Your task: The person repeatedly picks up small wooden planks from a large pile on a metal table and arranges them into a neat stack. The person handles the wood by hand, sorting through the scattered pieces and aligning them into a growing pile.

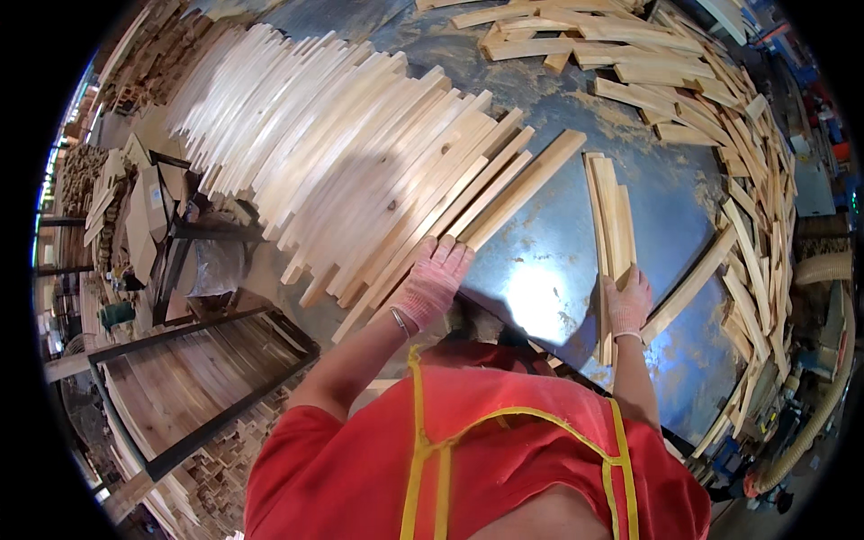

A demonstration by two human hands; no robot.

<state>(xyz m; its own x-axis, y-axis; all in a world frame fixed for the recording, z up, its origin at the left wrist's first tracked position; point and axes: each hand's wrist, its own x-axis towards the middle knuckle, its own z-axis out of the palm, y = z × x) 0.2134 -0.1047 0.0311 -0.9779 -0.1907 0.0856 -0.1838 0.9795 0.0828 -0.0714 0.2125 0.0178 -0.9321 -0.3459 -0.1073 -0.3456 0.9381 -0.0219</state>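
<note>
My left hand, in a pale pink knit glove, lies with fingers stretched over the near ends of the last strips in a long row of wooden strips. Side by side, the row's strips slant across the table's left half; a few at its right edge stand slightly apart. My right hand, gloved alike, is closed around the near part of a small bundle of wooden strips on the metal table. The thumb is on the bundle's left side. Beside that hand, a single wooden strip lies slanted.
A loose heap of wooden strips curves along the table's far and right edges. Sawdust spots the bluish metal table. A dark-framed cart holding boards stands at left, near stacked wood. A ribbed hose hangs at the far right.
</note>
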